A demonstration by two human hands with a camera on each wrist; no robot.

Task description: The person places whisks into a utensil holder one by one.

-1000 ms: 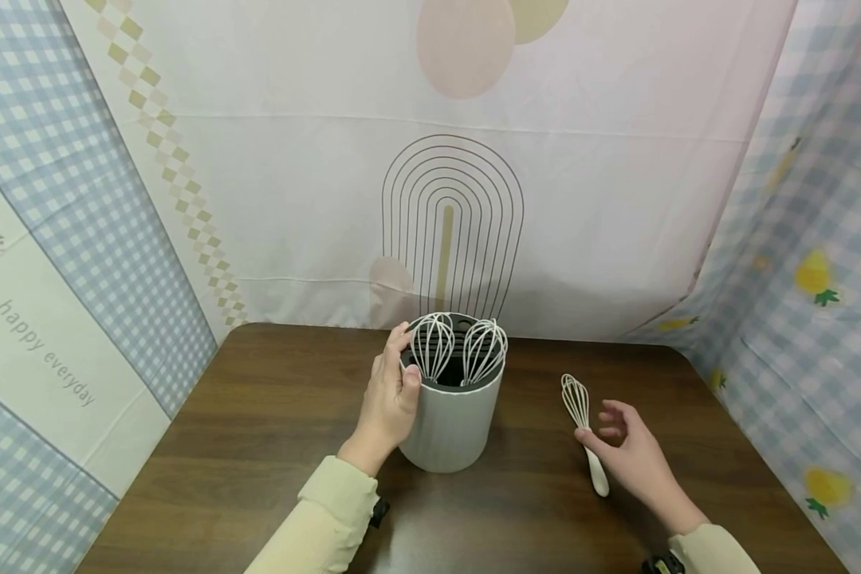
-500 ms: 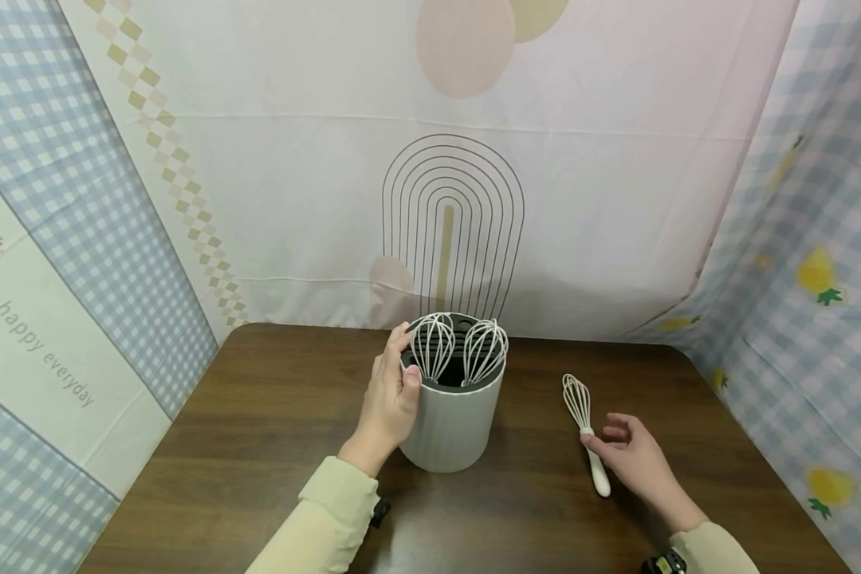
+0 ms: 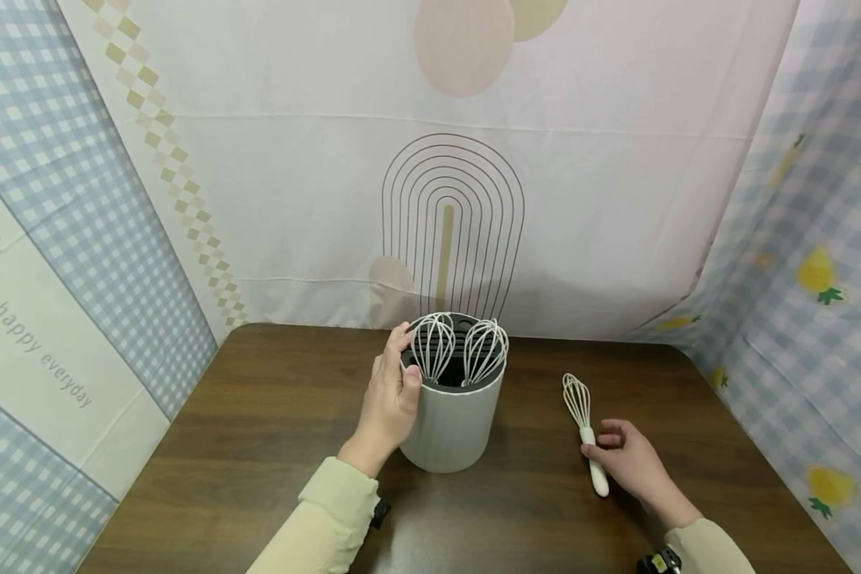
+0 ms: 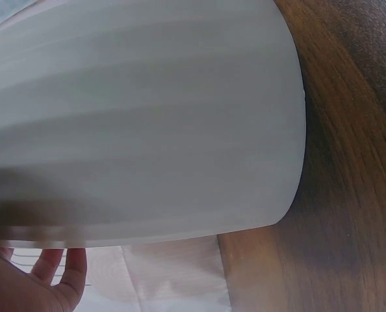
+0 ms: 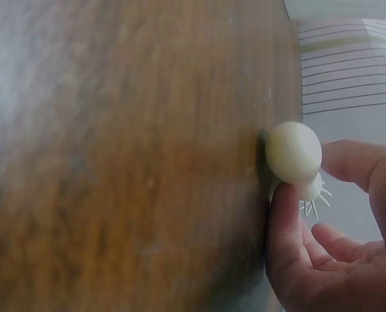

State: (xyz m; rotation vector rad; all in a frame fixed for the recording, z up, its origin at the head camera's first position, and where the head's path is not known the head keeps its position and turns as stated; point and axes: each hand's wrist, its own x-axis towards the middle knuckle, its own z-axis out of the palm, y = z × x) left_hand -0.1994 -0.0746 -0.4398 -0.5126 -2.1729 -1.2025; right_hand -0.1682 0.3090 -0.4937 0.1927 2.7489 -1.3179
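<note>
R hand (image 3: 637,465), prob. pinching whisk (image 3: 587,435) by handle (image 3: 599,475), wires (image 3: 581,416) pointing away, on table (image 3: 531,510)

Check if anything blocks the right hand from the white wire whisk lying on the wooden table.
Nothing visible does: the right hand touches the white wire whisk. The ribbed grey cylindrical holder stands apart, to its left.

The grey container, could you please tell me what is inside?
Inside the container stand two whisks, wires up, in a dark insert; their lower ends are hidden.

left hand (image 3: 390,397) higher, right hand (image 3: 633,461) lower, in a pinch
</note>
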